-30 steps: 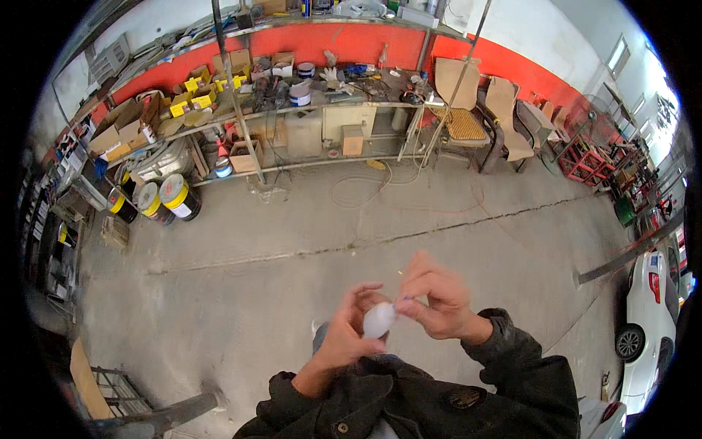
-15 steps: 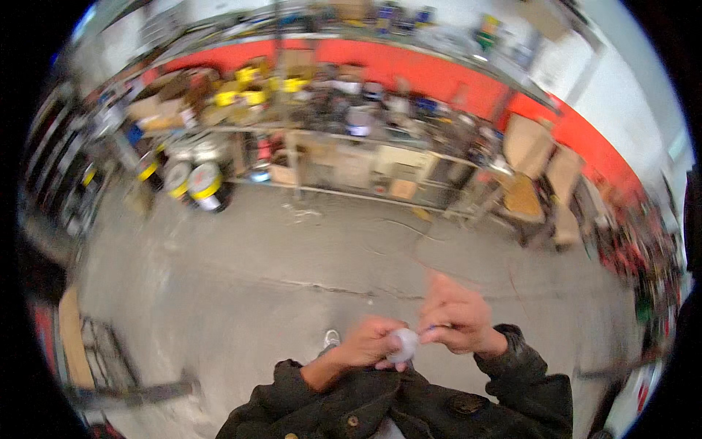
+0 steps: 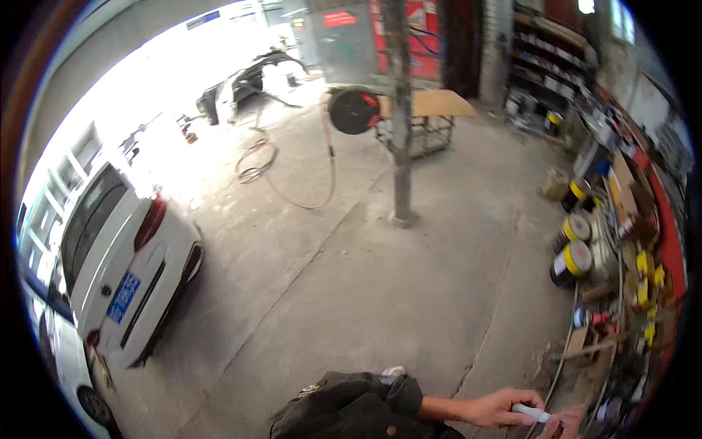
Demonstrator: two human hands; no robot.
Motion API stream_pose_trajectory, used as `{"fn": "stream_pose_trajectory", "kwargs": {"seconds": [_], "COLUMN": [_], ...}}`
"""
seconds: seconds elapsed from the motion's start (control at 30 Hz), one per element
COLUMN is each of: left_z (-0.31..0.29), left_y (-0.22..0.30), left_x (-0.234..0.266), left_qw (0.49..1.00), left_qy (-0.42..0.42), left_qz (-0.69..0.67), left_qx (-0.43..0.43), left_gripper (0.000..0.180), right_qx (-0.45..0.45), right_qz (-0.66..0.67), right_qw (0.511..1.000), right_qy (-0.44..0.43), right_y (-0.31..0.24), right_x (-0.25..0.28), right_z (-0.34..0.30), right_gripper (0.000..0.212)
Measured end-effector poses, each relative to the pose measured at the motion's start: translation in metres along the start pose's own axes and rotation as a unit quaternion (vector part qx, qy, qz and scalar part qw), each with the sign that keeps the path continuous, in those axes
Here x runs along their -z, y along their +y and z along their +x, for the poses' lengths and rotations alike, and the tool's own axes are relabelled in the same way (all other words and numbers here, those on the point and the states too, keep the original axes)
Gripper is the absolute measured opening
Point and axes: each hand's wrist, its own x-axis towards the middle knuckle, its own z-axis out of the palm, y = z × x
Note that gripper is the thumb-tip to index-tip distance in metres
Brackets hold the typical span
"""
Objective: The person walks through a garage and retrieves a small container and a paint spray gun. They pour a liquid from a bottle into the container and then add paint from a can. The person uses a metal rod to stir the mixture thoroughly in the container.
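With the view swinging to the car (image 3: 117,252), work is continuing: the left hand (image 3: 503,407) is staying curled round the tube (image 3: 528,413), the right hand (image 3: 572,424) meeting its tip, hold unclear.

Left hand (image 3: 506,408) curls beside the right hand (image 3: 569,422).

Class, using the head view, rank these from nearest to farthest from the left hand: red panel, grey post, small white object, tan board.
1. Small white object: in the left hand.
2. Grey post: upright, ahead on the floor.
3. Tan board: behind the post, on a frame.
4. Red panel: at the back, beyond the board.
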Motion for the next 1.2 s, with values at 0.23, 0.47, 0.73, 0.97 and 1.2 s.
{"fn": "stream_pose_trajectory", "kwargs": {"seconds": [0.23, 0.47, 0.73, 0.97, 1.2], "left_z": [-0.046, -0.063, -0.066, -0.066, -0.074], "left_y": [0.03, 0.008, 0.035, 0.018, 0.058], "left_x": [0.01, 0.05, 0.055, 0.081, 0.051], "left_qw": [0.999, 0.989, 0.976, 0.957, 0.987], "left_qy": [0.039, 0.004, -0.056, -0.13, 0.021], "left_qz": [-0.031, -0.142, -0.211, -0.226, -0.143], "left_qx": [-0.009, 0.036, 0.03, 0.124, -0.069], "left_gripper": [0.03, 0.041, 0.043, 0.042, 0.029], "right_qx": [0.142, 0.045, 0.019, 0.111, 0.022], "right_qz": [0.277, 0.186, 0.136, 0.152, 0.082], "right_qw": [0.944, 0.963, 0.976, 0.969, 0.992], "right_qy": [-0.11, -0.191, -0.169, -0.161, -0.094], "right_y": [-0.003, -0.033, -0.059, -0.085, -0.099], "right_x": [-0.038, -0.054, -0.067, -0.069, -0.08], "right_z": [0.035, 0.047, 0.051, 0.059, 0.038], "right_gripper": [0.024, 0.012, 0.012, 0.009, 0.02]}}
